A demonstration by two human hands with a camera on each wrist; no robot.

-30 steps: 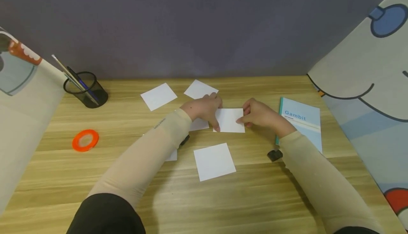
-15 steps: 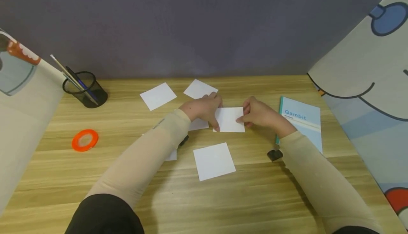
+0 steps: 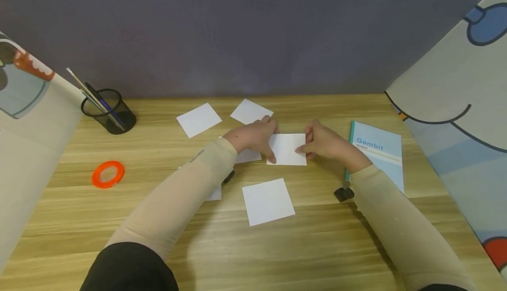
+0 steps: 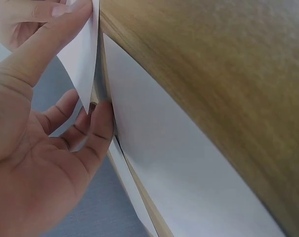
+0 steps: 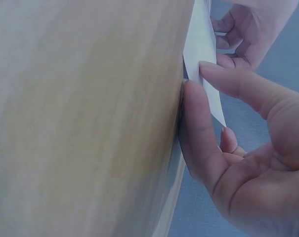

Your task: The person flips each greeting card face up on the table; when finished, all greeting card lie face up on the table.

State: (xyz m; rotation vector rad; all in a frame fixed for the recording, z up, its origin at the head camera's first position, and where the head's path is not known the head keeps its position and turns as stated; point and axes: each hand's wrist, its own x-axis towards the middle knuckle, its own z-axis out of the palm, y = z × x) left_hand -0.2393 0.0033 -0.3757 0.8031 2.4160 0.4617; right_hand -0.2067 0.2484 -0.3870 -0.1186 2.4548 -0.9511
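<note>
Two hands on one white sheet (image 3: 283, 143), and from the head view we see the right hand (image 3: 324, 141) pinching its right edge while the left hand (image 3: 253, 137) grips its left side, mid-table (image 3: 321, 247). Another sheet (image 3: 268, 202) lies just nearer, the notebook (image 3: 382, 150) off right. Over to the left wrist: we have the left thumb (image 4: 48, 44) across the paper, fingers (image 4: 100, 128) curled beyond it. Right wrist now, and we catch the right thumb (image 5: 253, 89) pressing the paper's face.
</note>
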